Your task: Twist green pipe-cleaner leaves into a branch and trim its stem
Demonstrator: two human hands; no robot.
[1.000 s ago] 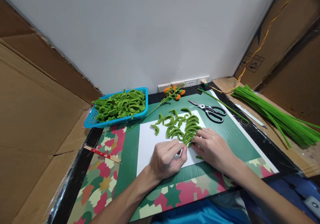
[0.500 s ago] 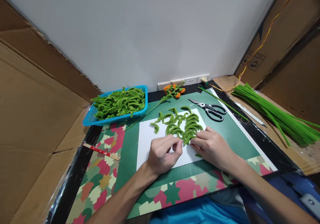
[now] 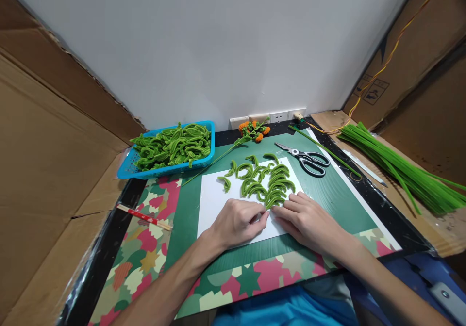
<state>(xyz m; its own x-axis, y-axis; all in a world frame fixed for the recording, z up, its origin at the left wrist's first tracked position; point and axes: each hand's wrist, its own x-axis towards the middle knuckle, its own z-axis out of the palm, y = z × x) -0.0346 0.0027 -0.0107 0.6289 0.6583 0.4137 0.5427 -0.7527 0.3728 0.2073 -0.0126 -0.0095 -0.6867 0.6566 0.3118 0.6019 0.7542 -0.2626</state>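
On a white sheet lie several curved green chenille pieces, the right-hand ones lined up in an overlapping column. My left hand is closed, its thumb and forefinger pinched at the column's lower end. My right hand meets it there from the right, fingers pressed together and bent down to the sheet. The fingertips of both hands nearly touch. Whatever lies between them is hidden by the fingers.
A blue basket heaped with green pieces stands back left. Black-handled scissors and an orange-and-green chenille flower stem lie behind the sheet. Green stems are bundled at right. Red-wrapped chopsticks lie left; cardboard walls flank the table.
My hands have come closer together, the right one shifting left to meet the left at the column's end. A small green piece that showed below my right hand is out of sight.
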